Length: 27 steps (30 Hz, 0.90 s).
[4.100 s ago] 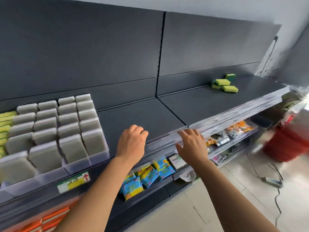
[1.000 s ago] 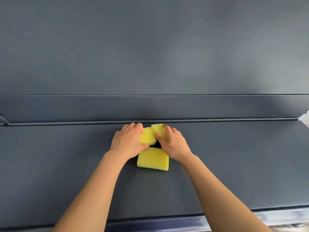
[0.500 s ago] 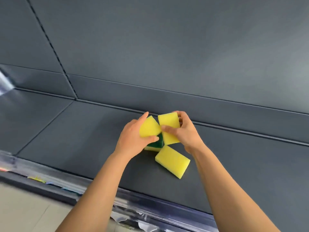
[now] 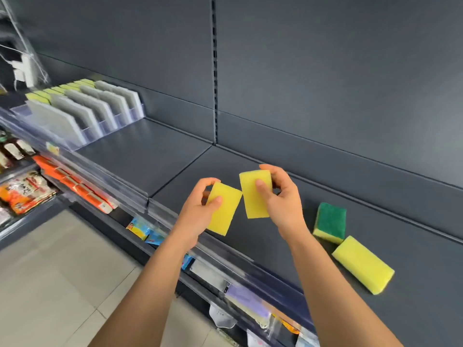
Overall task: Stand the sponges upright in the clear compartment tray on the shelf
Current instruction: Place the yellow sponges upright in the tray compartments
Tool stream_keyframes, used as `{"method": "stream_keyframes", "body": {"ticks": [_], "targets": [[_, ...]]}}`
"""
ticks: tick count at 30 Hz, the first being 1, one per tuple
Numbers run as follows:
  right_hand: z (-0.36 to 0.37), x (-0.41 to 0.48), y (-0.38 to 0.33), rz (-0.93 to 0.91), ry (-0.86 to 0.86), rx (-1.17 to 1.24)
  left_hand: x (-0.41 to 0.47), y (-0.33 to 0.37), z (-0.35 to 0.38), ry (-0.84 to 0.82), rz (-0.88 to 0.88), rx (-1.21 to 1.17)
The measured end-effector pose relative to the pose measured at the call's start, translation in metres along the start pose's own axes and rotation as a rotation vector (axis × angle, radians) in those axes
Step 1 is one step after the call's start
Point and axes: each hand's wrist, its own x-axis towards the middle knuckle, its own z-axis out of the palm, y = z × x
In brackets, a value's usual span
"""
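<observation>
- I read this as the carrying step: two sponges are picked up, neither is in the tray yet.
- My left hand (image 4: 198, 209) pinches the left-hand sponge (image 4: 223, 211), thumb on its yellow face and fingers behind its upper edge.
- My right hand (image 4: 283, 204) grips the right-hand sponge (image 4: 255, 194) the same way, thumb on the face and fingers curled over the far side.
- The two hands are close together above the front of the shelf (image 4: 155, 156), and the sponges' near corners almost meet; I cannot tell whether they touch.
- Both held sponges hang roughly on end, a little tilted, yellow sides toward me.
- Two more lie on the shelf to the right: a green-faced sponge (image 4: 330, 221) and, just beside it, a flat yellow sponge (image 4: 363, 264).
- The clear compartment tray (image 4: 136, 111) sits well apart at the far left of the same shelf, its rows already packed with upright grey sponges (image 4: 75, 113) and a back row of yellow-green sponges (image 4: 50, 92).
- From here I cannot see an open slot; the tray is small in view.
- Next move, as I judge it: swing both hands left along the shelf, find a free compartment, and lower each sponge in edge-first so it stands.
- The soft foam will squash under a hard pinch, so a light hold should help it slide between the dividers.
- The two sponges on the shelf would need a second trip.
</observation>
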Motion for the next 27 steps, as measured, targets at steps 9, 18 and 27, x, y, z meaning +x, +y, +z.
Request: {"method": "stream_keyframes", "body": {"ticks": [9,18,27], "targets": [[0.151,-0.004,-0.016,-0.039,-0.099,0.058,-0.015,-0.031,-0.158,0.167,0.069,0.015],[0.279,0.005,-0.03,-0.082,-0.204,0.086,-0.022,-0.051,-0.276,0.366,0.1,0.108],[0.386,0.046,-0.033,-0.122,-0.351,0.088,0.008,-0.067,-0.365,0.548,0.064,0.093]]}}
